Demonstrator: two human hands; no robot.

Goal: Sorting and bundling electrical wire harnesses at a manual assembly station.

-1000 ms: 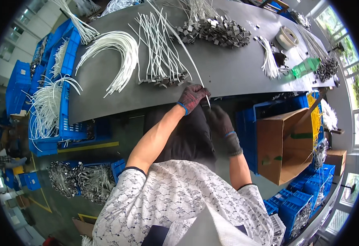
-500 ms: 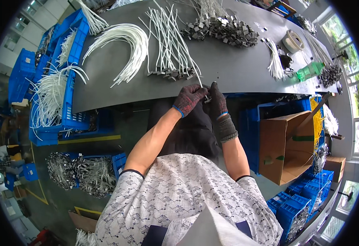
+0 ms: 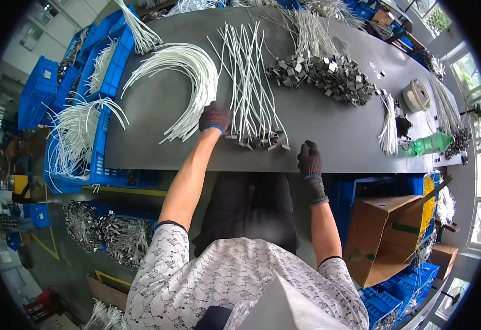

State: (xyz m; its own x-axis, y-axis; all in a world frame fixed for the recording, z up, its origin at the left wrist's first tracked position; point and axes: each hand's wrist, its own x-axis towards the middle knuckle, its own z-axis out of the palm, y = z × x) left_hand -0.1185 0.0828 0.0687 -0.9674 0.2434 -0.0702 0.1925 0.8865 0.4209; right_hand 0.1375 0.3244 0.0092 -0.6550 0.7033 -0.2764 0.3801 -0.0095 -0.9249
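My left hand (image 3: 214, 117), in a dark red and grey knit glove, is at the right edge of a curved bundle of white cables (image 3: 182, 60). Motion blurs its fingers, so its grip is unclear. Near the table's front edge, my right hand (image 3: 309, 159), gloved in dark knit, has its fingers drawn together; anything inside them is hidden. Between the hands lies a spread of straighter white cables (image 3: 249, 82) with small dark metal clips (image 3: 257, 142) at their near ends. One such cable lies at the right side of this spread.
A heap of metal clips (image 3: 323, 77) on cables lies at the back right of the grey table (image 3: 339, 135). Farther right are a tape roll (image 3: 416, 95) and a green bottle (image 3: 433, 144). Blue crates (image 3: 94, 137) stand left; a cardboard box (image 3: 369, 231) stands below right.
My hands have parted. The left has moved from the cable at the table edge to the curved bundle; the right has shifted slightly right. The cable they worked on is out of their joint hold.
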